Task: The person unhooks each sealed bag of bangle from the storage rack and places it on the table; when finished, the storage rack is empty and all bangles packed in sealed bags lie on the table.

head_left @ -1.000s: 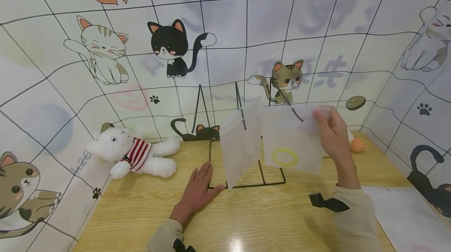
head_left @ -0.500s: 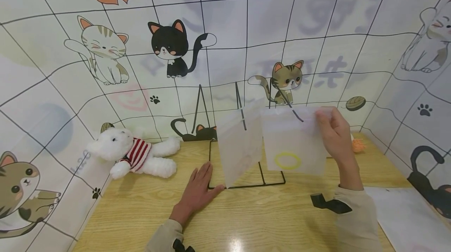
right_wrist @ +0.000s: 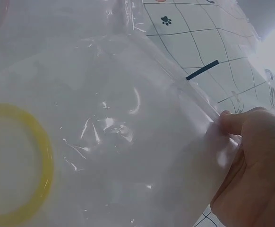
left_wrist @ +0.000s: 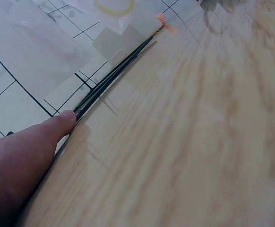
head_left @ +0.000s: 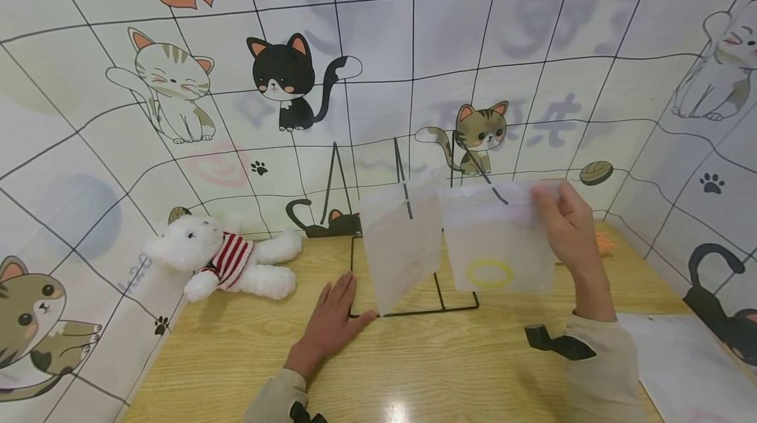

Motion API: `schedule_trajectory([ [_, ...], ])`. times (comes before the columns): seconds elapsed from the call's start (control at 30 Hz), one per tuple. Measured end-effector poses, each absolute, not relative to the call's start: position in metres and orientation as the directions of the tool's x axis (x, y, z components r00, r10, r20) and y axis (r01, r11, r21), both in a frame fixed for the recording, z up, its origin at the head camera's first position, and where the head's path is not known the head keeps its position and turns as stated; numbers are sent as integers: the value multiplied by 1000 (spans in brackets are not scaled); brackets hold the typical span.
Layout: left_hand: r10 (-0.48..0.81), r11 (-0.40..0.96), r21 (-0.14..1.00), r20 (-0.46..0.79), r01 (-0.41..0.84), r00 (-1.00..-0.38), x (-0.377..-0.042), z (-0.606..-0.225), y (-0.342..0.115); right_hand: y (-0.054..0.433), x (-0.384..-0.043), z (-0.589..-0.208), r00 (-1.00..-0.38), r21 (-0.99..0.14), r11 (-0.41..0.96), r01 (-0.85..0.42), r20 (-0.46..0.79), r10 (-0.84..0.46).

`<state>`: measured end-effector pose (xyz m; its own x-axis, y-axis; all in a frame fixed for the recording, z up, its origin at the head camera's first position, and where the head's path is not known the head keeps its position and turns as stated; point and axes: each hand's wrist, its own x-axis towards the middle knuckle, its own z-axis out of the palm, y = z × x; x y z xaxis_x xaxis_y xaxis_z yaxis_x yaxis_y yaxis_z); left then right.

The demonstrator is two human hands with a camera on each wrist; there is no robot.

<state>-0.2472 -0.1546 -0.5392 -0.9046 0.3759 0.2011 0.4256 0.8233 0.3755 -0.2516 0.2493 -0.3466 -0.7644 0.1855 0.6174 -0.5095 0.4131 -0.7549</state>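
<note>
A clear plastic zip bag (head_left: pixel 503 232) with a yellow ring (head_left: pixel 489 274) low in it hangs at the right prong of a black wire rack (head_left: pixel 437 288). My right hand (head_left: pixel 570 222) pinches this bag by its upper right corner, thumb in front, as the right wrist view also shows. The prong's tip sticks out in front of the bag's top edge. Another clear bag (head_left: pixel 402 245) hangs angled on the middle prong; the left prong is bare. My left hand (head_left: pixel 331 314) rests on the table with fingers spread, its fingertips at the rack's front left base corner.
A white plush toy (head_left: pixel 236 262) in a red striped top lies left of the rack on the wooden table (head_left: pixel 426 370). Behind the right hand is a small orange thing (head_left: pixel 604 243). A white sheet (head_left: pixel 686 357) lies at the right, and a cat-print wall covering (head_left: pixel 378 35) stands behind.
My right hand has drawn slightly right and down, the bag with the yellow ring shifting along. The bag on the middle prong has turned a little to face forward. My left hand stays put.
</note>
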Motion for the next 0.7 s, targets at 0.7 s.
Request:
schedule_trajectory([
  [0.7, 382, 817, 379, 212, 436, -900, -247, -538, -154, 253, -241, -339, -754, -723, 438, -535, 642, 138],
])
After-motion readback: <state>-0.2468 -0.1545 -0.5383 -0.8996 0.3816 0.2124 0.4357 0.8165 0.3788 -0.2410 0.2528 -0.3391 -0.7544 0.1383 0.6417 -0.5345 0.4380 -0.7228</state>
